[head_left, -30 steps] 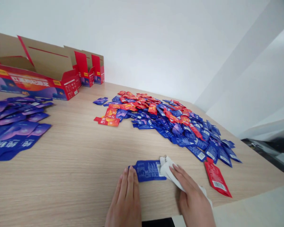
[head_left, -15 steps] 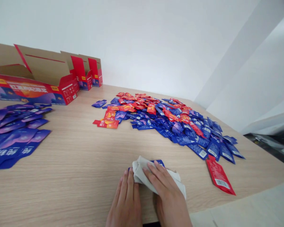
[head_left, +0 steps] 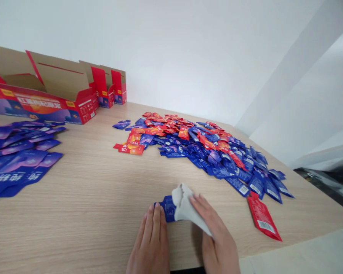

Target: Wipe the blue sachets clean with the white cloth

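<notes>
Pinning a blue sachet (head_left: 167, 208) under the left hand (head_left: 151, 240), fingers close together (the right hand (head_left: 218, 243) clasps a white cloth (head_left: 185, 203)).

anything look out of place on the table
One red sachet lies alone near the edge of the wooden table, apart from the mixed red and blue sachet pile, so it looks stray.

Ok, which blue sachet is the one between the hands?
The blue sachet lying alone on the table: left hand at one end, right hand pressing a white cloth over the other. The others lie in the pile or the spread.
</notes>
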A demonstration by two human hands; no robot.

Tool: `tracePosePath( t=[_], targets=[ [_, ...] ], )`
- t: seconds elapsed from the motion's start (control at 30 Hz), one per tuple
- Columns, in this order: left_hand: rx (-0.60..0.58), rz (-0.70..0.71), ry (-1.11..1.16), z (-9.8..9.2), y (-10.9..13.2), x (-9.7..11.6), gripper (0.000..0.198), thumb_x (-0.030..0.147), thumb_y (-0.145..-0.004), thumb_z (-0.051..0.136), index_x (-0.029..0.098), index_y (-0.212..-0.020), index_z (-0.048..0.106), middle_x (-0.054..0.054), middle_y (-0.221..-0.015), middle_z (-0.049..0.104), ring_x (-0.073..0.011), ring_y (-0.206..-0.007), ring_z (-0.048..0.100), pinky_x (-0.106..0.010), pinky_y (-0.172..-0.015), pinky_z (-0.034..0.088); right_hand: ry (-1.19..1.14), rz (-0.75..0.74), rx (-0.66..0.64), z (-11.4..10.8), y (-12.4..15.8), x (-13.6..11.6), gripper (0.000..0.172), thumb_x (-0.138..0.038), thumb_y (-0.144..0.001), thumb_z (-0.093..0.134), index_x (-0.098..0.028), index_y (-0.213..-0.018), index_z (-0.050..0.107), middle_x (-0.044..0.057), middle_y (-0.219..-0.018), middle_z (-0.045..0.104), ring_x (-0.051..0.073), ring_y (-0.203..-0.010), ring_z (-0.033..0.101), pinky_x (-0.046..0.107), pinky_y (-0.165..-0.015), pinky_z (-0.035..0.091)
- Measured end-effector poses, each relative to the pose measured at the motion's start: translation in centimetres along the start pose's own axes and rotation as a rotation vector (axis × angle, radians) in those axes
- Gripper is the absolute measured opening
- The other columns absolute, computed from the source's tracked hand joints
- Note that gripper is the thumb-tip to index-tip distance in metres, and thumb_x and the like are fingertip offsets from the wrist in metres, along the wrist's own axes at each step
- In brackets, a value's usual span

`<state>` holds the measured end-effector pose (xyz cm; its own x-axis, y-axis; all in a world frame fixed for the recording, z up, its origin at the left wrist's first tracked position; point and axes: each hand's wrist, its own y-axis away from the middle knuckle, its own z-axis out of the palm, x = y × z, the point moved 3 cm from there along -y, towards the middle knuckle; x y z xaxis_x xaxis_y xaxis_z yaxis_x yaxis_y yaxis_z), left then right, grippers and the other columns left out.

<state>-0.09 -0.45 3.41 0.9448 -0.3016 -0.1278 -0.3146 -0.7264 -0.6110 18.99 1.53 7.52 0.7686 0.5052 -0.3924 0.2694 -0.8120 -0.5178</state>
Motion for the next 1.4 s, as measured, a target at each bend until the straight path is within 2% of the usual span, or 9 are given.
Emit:
tracePosePath(
  t=[0.17, 0.37, 0.47, 0.67, 0.83, 0.97, 1.2, 1.3, 1.4],
  targets=[
    [-0.012, 0.014, -0.009, 0.1, 0.1, -0.1, 0.057, 0.020, -0.081, 0.048, 0.006, -0.134, 0.066, -0.014, -0.140, 0.070, -0.0248, -0.132, 0.063, -0.033, -0.109, 0.051, -0.025, -0.071, -0.093, 2.4, -1.1, -1.9, 0.086, 0.007, -0.076, 0.041, -0.035, -0.148, 0.063, -0.004, -0.155, 0.060, 0.022, -0.148, 0.051, 0.047, -0.121, 0.047],
    [-0.037, 0.001, 0.010, -0.1, 0.1, 0.1, 0.064, 0.019, -0.079, 0.049, 0.003, -0.139, 0.061, -0.016, -0.147, 0.065, -0.0261, -0.138, 0.058, -0.034, -0.113, 0.049, 0.152, 0.198, -0.125, -1.8, 2.0, 6.1, 0.080, 0.001, -0.077, 0.041, -0.036, -0.143, 0.067, -0.004, -0.154, 0.060, 0.024, -0.144, 0.056, 0.049, -0.118, 0.050],
    [-0.019, -0.001, 0.015, -0.1, 0.1, 0.2, 0.065, 0.019, -0.078, 0.049, 0.002, -0.139, 0.061, -0.017, -0.146, 0.066, -0.0259, -0.138, 0.058, -0.034, -0.112, 0.049, 0.182, 0.277, -0.075, -3.4, 2.7, 7.7, 0.076, -0.002, -0.077, 0.042, -0.035, -0.140, 0.070, -0.004, -0.151, 0.063, 0.024, -0.142, 0.058, 0.048, -0.119, 0.049],
    [0.010, -0.003, 0.003, 0.0, 0.1, 0.1, 0.061, 0.021, -0.079, 0.050, 0.003, -0.136, 0.063, -0.016, -0.143, 0.068, -0.0258, -0.135, 0.060, -0.034, -0.112, 0.049, 0.001, 0.155, 0.095, -1.5, 0.2, 1.8, 0.074, -0.001, -0.085, 0.038, -0.032, -0.148, 0.063, -0.002, -0.156, 0.059, 0.020, -0.146, 0.053, 0.044, -0.121, 0.046],
    [0.022, 0.014, -0.006, 0.5, 0.5, -0.2, 0.052, 0.019, -0.079, 0.051, 0.007, -0.126, 0.070, -0.014, -0.136, 0.072, -0.0250, -0.132, 0.062, -0.033, -0.111, 0.049, -0.016, -0.060, -0.021, 2.3, -2.1, -2.5, 0.083, 0.006, -0.079, 0.040, -0.033, -0.149, 0.062, -0.003, -0.153, 0.062, 0.019, -0.144, 0.056, 0.041, -0.118, 0.050],
    [-0.013, 0.007, 0.007, 0.1, 0.4, -0.1, 0.056, 0.017, -0.079, 0.050, 0.007, -0.131, 0.068, -0.013, -0.141, 0.070, -0.0246, -0.135, 0.060, -0.033, -0.112, 0.049, 0.034, -0.056, -0.074, 2.6, -1.7, -1.2, 0.087, 0.008, -0.074, 0.039, -0.034, -0.145, 0.065, -0.004, -0.149, 0.065, 0.021, -0.145, 0.055, 0.045, -0.120, 0.049],
    [-0.056, -0.038, 0.015, -0.3, 0.1, 0.5, 0.064, 0.017, -0.078, 0.051, 0.005, -0.140, 0.062, -0.015, -0.148, 0.065, -0.0251, -0.141, 0.054, -0.034, -0.116, 0.046, 0.150, 0.269, -0.099, -2.8, 1.5, 6.4, 0.081, 0.002, -0.074, 0.040, -0.035, -0.139, 0.071, -0.004, -0.149, 0.066, 0.021, -0.141, 0.059, 0.045, -0.121, 0.047],
    [-0.035, -0.033, 0.011, 0.1, 0.3, 0.5, 0.065, 0.019, -0.078, 0.050, 0.005, -0.141, 0.061, -0.015, -0.147, 0.065, -0.0251, -0.141, 0.055, -0.035, -0.115, 0.047, 0.083, 0.262, -0.032, -3.8, 1.3, 5.8, 0.072, -0.002, -0.083, 0.042, -0.033, -0.143, 0.067, -0.002, -0.151, 0.064, 0.022, -0.143, 0.057, 0.045, -0.121, 0.046],
    [-0.051, -0.040, 0.007, 0.5, 0.5, 0.3, 0.064, 0.020, -0.080, 0.050, 0.006, -0.142, 0.060, -0.015, -0.148, 0.064, -0.0248, -0.141, 0.055, -0.035, -0.115, 0.047, -0.078, 0.117, 0.016, -2.5, -0.3, 2.3, 0.062, -0.007, -0.096, 0.042, -0.032, -0.149, 0.062, 0.001, -0.155, 0.060, 0.022, -0.146, 0.054, 0.042, -0.120, 0.047]
  ],
)
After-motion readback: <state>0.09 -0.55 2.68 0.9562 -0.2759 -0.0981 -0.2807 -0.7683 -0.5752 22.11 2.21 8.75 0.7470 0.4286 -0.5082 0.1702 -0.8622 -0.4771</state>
